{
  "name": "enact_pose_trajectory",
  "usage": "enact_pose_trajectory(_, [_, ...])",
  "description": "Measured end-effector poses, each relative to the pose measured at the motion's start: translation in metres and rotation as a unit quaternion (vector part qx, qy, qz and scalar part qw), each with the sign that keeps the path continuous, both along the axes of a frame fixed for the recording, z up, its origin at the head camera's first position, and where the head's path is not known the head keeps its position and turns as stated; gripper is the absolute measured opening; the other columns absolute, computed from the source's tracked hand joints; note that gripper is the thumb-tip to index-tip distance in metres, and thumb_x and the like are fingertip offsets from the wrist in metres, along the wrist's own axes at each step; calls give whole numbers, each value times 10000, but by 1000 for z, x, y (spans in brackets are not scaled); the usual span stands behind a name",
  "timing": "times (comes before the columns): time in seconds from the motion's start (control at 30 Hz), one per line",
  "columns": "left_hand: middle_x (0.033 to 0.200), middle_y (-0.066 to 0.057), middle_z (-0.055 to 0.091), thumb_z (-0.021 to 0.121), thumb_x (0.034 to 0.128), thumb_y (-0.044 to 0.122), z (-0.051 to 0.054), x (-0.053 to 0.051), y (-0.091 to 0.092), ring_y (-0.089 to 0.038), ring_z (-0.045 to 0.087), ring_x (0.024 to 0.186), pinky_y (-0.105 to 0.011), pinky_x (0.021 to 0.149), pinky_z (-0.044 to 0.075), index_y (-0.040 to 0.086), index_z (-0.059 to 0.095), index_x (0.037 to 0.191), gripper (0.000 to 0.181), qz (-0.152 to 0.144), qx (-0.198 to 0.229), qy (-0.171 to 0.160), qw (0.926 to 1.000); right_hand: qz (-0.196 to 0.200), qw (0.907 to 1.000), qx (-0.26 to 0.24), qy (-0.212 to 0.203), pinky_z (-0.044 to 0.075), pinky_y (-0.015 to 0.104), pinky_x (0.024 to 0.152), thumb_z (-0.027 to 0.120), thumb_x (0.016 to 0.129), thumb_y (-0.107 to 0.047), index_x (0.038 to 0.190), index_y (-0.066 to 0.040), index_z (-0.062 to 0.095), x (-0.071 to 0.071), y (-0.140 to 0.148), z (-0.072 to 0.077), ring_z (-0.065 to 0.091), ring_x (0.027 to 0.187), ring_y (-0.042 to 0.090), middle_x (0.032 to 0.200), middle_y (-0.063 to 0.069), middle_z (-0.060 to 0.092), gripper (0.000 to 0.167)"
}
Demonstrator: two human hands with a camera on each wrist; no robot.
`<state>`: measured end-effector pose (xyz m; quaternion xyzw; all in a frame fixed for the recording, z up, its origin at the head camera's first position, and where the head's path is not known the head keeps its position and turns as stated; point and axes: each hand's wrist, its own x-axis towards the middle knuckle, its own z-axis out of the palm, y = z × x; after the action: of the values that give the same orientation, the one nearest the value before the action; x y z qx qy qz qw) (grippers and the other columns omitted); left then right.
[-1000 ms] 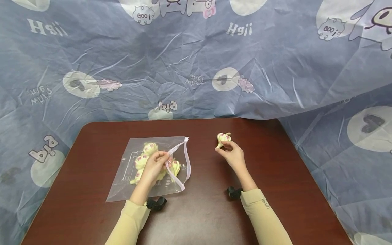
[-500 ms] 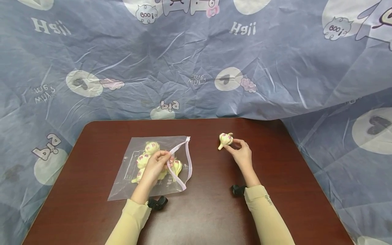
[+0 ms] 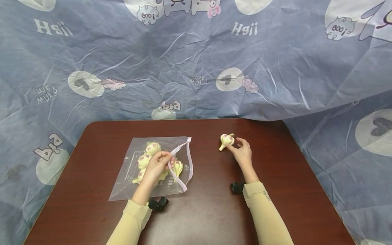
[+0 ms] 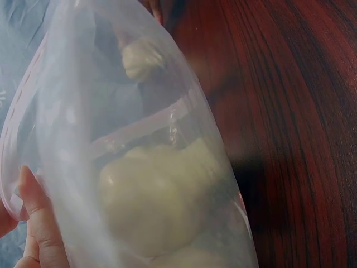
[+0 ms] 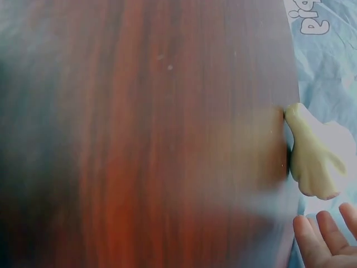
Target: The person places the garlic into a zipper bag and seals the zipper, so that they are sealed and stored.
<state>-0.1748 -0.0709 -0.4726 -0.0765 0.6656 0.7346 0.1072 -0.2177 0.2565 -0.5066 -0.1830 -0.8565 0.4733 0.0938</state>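
My left hand pinches the upper lip of a clear zip bag at its pink-edged mouth, which gapes toward the right. Inside the bag lie several garlic bulbs, pale yellow with purple marks; the left hand and forearm partly cover them. On the right half of the table is a single garlic bulb with its stem toward me. Beside it is my right hand, thumb at the bulb's near side and fingers apart from it. In the right wrist view, a gap separates the fingertips from this bulb.
A dark red-brown wooden table lies under everything. Behind it and along the sides hangs a wrinkled blue printed cloth. Each wrist carries a small black camera.
The right hand has shifted from the single bulb's stem to its right side, and its fingers have spread off it. The bulb and the left hand's hold on the bag look unchanged.
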Motion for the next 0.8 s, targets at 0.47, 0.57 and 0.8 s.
enact_pose_trajectory(0.47, [798,13,673,578,981,94,-2,-1,0,-57,633,664,-163,628,550,-55,558,1081,181,-2,-31,-23,10000,194,9994,-27,-270,423,491,1053,779,824,-338,1443,40,393,-19,-6,-7,467,1267,382,1375,266,443,822])
enact_pose_trajectory(0.57, [824,-5,674,571,983,91,-2,0,-1,-66,635,688,-168,648,562,-56,559,1088,181,-47,-95,-11,9999,160,9994,-55,-305,409,496,1060,788,816,-341,1455,40,368,-22,-9,-8,455,1262,382,1382,264,435,854])
enact_pose_trajectory(0.8, [813,13,673,576,982,98,-1,0,-1,-64,636,681,-165,640,556,-52,560,1089,185,-31,-124,-34,9999,2,9993,41,-371,375,508,1092,818,786,-330,1429,1,408,-30,-14,-9,434,1272,389,1376,244,454,832])
